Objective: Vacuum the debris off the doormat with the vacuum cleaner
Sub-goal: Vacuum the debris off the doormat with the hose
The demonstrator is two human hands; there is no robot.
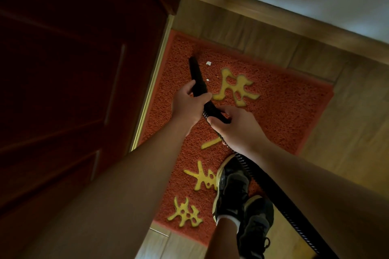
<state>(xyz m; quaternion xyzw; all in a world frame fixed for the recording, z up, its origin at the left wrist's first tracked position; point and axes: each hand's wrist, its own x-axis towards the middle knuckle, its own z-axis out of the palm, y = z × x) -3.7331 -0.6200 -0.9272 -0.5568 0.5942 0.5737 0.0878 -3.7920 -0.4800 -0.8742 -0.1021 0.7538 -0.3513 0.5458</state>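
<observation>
An orange-red doormat (284,99) with yellow characters lies on the wooden floor beside the door. My left hand (187,105) grips the black vacuum nozzle (195,73), whose tip points to the mat's far corner. My right hand (237,126) holds the nozzle's rear end, where the ribbed black hose (280,202) joins and runs back past my shoes. Two small white scraps of debris (208,63) lie on the mat just right of the nozzle; the smaller scrap (207,80) is closer to my left hand.
A dark red door (73,80) with a brass threshold strip (151,90) borders the mat on the left. A wooden skirting board (273,12) and white wall run along the far side. My black shoes (233,187) stand on the mat's near edge.
</observation>
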